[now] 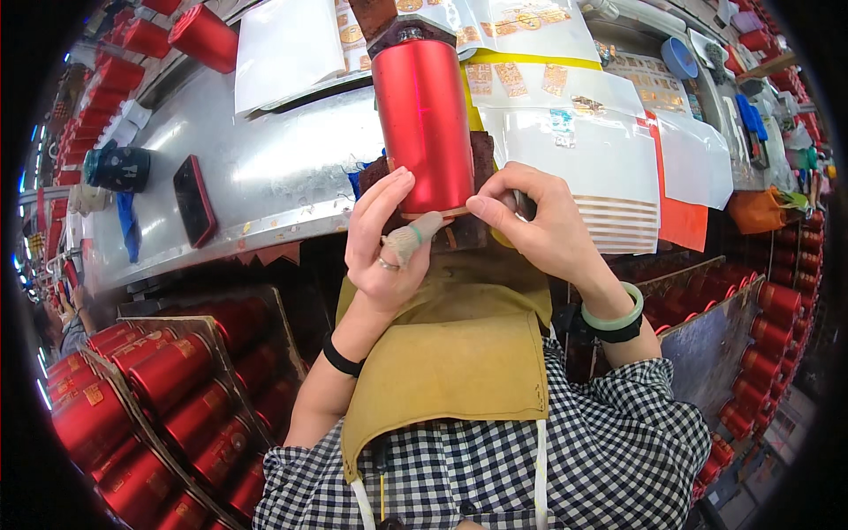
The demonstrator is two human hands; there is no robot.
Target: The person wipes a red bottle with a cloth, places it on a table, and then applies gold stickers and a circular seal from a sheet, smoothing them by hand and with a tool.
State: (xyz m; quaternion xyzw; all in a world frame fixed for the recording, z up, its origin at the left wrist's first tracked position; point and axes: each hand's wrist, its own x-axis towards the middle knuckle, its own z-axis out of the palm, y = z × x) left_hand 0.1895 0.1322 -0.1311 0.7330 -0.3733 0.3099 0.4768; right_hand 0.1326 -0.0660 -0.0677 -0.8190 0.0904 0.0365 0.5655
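A shiny red metal canister [426, 124] lies in front of me on a dark holder [481, 155], its near end toward my body. A thin gold-coloured strip [452, 213] runs along the near rim. My left hand [387, 234] rests its fingers against the canister's left side, while its thumb, wrapped in a pale finger cot [412, 238], presses at the rim. At the rim's right side, my right hand [537, 212] pinches the strip's end between thumb and bent index finger. Its other fingers curl behind and are partly hidden.
White sheets carry gold decals [521, 79] and gold stripes [618, 225] right of the canister. A phone [194, 201] and a dark jar [119, 168] occupy the metal bench [265, 150] on the left. Crates of red canisters [172, 367] flank me; a blue bowl [680, 58] stands far right.
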